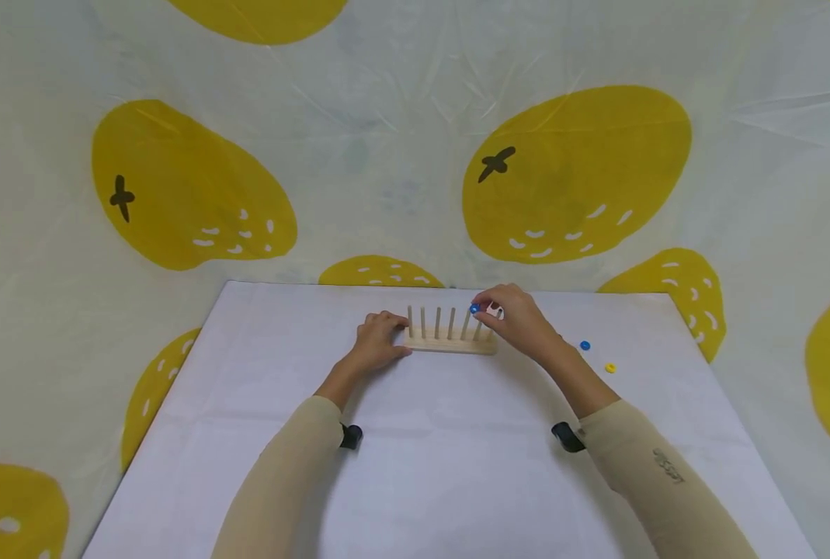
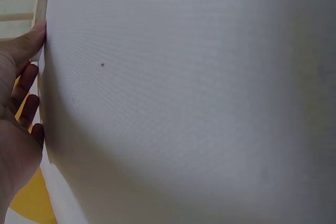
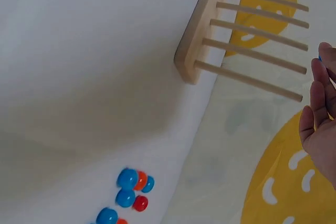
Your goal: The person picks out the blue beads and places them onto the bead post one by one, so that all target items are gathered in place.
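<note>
A wooden peg rack (image 1: 449, 344), a long base with a row of upright pegs, stands on the white-covered table. My left hand (image 1: 377, 343) grips its left end, thumb at the front and fingers behind; the left wrist view shows that thumb (image 2: 32, 40) against the base. Between thumb and fingertips, my right hand (image 1: 519, 317) pinches a small blue ring (image 1: 474, 309) near the tops of the right-hand pegs. Whether the ring touches a peg I cannot tell. In the right wrist view the fingers hide nearly all of it, and the nearest peg (image 3: 252, 81) is bare.
Right of the rack lie a blue ring (image 1: 585, 345) and a yellow ring (image 1: 610, 368). The right wrist view shows several blue, orange and red pieces, among them a red one (image 3: 140, 203). Behind the table's far edge hangs a fruit-patterned cloth (image 1: 401, 155).
</note>
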The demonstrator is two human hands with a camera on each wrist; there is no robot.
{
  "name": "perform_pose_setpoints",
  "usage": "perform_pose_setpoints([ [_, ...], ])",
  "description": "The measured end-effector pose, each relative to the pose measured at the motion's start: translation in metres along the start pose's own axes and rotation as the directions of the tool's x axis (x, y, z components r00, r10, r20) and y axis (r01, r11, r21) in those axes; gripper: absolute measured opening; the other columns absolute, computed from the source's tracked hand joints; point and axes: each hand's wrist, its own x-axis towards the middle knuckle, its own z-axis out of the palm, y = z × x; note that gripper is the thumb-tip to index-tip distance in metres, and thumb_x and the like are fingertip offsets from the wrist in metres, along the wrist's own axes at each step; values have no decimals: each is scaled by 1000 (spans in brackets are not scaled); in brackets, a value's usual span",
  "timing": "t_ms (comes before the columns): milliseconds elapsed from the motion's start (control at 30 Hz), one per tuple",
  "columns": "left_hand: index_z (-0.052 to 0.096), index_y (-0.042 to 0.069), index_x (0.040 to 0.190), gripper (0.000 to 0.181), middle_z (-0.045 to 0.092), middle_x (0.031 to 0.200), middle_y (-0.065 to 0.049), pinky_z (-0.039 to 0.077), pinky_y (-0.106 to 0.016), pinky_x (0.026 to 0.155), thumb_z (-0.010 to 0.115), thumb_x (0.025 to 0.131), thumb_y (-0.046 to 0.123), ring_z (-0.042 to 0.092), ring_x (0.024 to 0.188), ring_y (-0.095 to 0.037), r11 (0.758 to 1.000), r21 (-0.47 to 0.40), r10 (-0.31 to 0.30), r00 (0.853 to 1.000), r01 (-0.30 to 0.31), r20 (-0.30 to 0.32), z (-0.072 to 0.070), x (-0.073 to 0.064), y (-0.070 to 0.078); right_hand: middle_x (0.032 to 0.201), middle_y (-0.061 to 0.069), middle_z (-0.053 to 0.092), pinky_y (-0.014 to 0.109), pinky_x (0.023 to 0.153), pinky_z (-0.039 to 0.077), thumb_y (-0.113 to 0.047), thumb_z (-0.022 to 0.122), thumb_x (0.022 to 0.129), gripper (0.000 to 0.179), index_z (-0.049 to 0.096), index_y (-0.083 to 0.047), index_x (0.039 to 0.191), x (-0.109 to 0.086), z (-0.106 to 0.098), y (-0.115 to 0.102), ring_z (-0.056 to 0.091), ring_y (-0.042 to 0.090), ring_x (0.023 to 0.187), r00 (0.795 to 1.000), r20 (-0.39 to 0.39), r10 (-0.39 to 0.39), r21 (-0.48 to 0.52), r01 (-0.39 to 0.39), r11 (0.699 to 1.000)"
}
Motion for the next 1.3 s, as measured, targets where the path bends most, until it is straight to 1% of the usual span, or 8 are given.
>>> perform_pose_setpoints([
  [200, 66, 16, 134, 54, 61, 136, -8, 36, -53, 106, 86, 85, 31, 46, 131, -32, 1000, 7, 7, 1000, -7, 3, 1, 0, -1, 104, 8, 75, 43, 87, 54, -14, 77, 93, 20, 74, -7, 112, 14, 8, -11, 61, 27, 100, 1000, 31, 3, -4, -3, 1000],
  [400, 66, 17, 134, 54, 61, 137, -7, 36, -53, 107, 86, 85, 31, 46, 131, -31, 1000, 1, -10, 1000, 10, 11, -2, -2, 1, 105, 7, 75, 43, 90, 54, -17, 76, 95, 21, 75, -8, 114, 33, 21, -22, 62, 27, 102, 998, 66, 9, 8, -10, 1000],
  [600, 66, 17, 134, 54, 60, 137, -8, 36, -54, 108, 85, 86, 32, 46, 131, -32, 1000, 13, -9, 1000, 9, 12, -3, -2, 0, 102, 7, 76, 42, 91, 52, -18, 75, 96, 21, 76, -7, 113, 51, 36, -32, 64, 27, 99, 995, 91, -31, 5, 31, 1000],
  [800, 65, 16, 135, 54, 60, 137, -9, 35, -56, 108, 85, 87, 32, 45, 131, -33, 1000, 2, 3, 1000, -3, 16, -4, -2, -1, 102, 6, 76, 41, 90, 52, -18, 75, 96, 21, 76, -7, 113, 60, 46, -43, 64, 26, 98, 993, 104, -48, 22, 46, 999],
  [967, 65, 15, 135, 55, 60, 135, -9, 35, -56, 107, 85, 86, 32, 45, 131, -34, 1000, 10, 15, 1000, -15, 14, -5, -1, -1, 101, 5, 76, 40, 90, 52, -19, 74, 96, 19, 76, -7, 112, 66, 52, -50, 64, 25, 98, 993, 109, -53, 38, 49, 998],
  [1100, 64, 15, 136, 56, 59, 135, -9, 35, -56, 108, 84, 87, 32, 45, 131, -34, 1000, 6, 11, 1000, -12, 26, -5, -1, 0, 101, 5, 76, 39, 89, 53, -18, 74, 96, 19, 76, -7, 112, 70, 56, -52, 64, 26, 100, 990, 138, -41, 39, 36, 999],
  [1300, 64, 15, 136, 56, 59, 136, -8, 35, -56, 108, 84, 87, 33, 44, 132, -33, 1000, 14, 5, 999, -5, 35, -5, 0, 0, 102, 6, 76, 41, 90, 53, -18, 76, 95, 21, 76, -7, 113, 70, 57, -58, 64, 28, 102, 986, 168, -20, 9, 19, 1000],
])
